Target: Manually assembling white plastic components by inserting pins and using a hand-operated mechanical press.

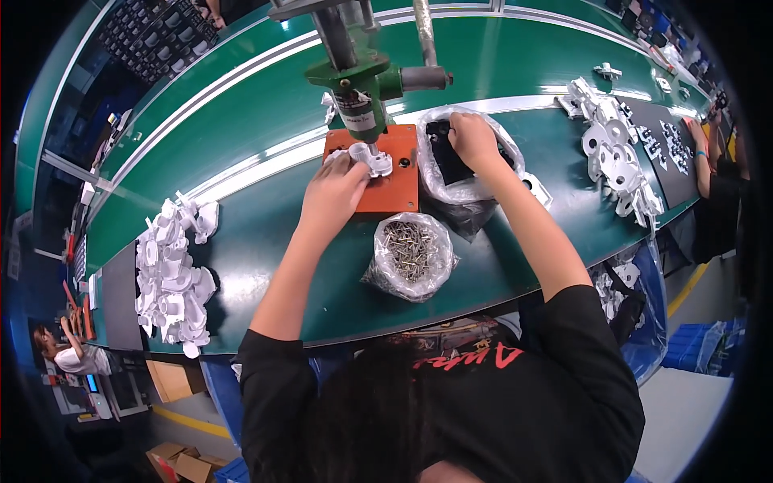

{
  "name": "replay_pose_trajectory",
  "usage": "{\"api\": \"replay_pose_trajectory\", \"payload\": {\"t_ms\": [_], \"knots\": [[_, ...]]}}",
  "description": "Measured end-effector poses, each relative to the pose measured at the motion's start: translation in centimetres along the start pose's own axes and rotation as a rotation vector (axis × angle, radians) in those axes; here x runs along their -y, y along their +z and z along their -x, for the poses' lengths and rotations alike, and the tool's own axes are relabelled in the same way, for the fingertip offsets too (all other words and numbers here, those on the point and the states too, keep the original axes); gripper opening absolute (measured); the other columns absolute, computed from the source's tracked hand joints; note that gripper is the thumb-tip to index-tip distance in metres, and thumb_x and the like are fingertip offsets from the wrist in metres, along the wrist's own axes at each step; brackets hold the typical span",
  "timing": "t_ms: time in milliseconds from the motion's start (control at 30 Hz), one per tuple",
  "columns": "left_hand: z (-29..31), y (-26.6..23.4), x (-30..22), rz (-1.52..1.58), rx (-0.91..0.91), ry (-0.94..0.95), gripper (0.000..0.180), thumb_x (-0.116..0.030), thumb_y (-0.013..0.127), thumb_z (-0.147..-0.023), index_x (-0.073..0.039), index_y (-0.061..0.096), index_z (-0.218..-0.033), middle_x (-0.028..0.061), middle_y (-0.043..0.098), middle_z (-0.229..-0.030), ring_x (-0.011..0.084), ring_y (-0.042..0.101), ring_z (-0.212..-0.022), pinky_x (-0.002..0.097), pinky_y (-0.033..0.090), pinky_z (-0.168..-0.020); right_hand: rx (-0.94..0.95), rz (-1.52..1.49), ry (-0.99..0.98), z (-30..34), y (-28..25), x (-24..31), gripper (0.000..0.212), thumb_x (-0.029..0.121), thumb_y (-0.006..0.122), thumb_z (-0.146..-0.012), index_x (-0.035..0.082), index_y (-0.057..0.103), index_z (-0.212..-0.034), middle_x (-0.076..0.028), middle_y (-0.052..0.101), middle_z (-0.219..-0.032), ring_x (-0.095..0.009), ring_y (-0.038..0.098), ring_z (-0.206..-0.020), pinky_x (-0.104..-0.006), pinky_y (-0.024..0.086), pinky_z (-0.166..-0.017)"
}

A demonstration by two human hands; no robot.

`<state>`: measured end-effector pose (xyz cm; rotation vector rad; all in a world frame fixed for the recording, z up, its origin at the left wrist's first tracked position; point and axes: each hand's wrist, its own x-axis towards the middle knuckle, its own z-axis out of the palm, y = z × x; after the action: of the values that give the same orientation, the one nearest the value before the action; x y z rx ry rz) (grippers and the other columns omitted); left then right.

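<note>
Landmark: orange plate [393, 197] on the green bench.

Nearest, in front of the plate and slightly right: open clear bag [380, 276] filled with loose metal pins [411, 248]. Well left of the plate: heap of white mouldings [171, 278].

On the plate: white plastic part [380, 165]. Left hand [336, 191] reaches over the plate's left side, fingers bent over this part, grasping it. Just right of the plate: second bag [465, 193] with black pieces [447, 158]. Right hand [473, 138] dips into it, fingers curled down at the pieces; cannot tell whether any is gripped.

Above the plate: green press head [358, 90], its ram over the white plastic part; contact unclear. Well right of the plate: another white heap [613, 153], and beyond it a co-worker's hand [694, 129].
</note>
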<state>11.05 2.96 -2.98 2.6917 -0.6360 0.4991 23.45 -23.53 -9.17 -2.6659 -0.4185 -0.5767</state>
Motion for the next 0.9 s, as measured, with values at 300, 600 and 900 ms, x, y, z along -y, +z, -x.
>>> {"api": "replay_pose_trajectory", "payload": {"t_ms": [300, 600, 900], "knots": [[0.4, 0.6, 1.6, 0.091, -0.018, 0.132, 0.01, -0.01, 0.061, -0.081, -0.005, 0.056, -0.088, 0.0139, 0.056, -0.102, 0.0333, 0.056, -0.099, 0.0419, 0.046, -0.084, -0.026, -0.311, 0.067, 1.2, -2.9, 1.5, 0.029, -0.004, 0.048, -0.079, 0.001, 0.06, -0.105, -0.02, 0.055, -0.097, -0.033, 0.058, -0.088, -0.0377, 0.046, -0.077], [1.0, 2.2, 0.2, 0.094, -0.197, 0.04, 0.012, -0.012, 0.062, -0.076, -0.002, 0.056, -0.079, 0.0176, 0.06, -0.103, 0.0362, 0.057, -0.103, 0.0426, 0.045, -0.09, 0.183, -0.763, -0.044, 2.6, -4.4, 9.6, 0.016, 0.002, 0.059, -0.08, -0.003, 0.063, -0.095, -0.01, 0.057, -0.089, -0.022, 0.061, -0.077, -0.0304, 0.049, -0.072], [1.3, 2.7, 1.0, 0.063, -0.281, 0.062, 0.012, -0.013, 0.061, -0.077, -0.003, 0.054, -0.079, 0.0202, 0.061, -0.104, 0.0362, 0.057, -0.104, 0.0433, 0.045, -0.093, -0.047, -0.465, -0.397, 2.6, -1.7, 11.3, 0.014, 0.008, 0.071, -0.071, 0.002, 0.068, -0.082, -0.007, 0.063, -0.09, -0.026, 0.056, -0.094, -0.0351, 0.048, -0.08]]}}
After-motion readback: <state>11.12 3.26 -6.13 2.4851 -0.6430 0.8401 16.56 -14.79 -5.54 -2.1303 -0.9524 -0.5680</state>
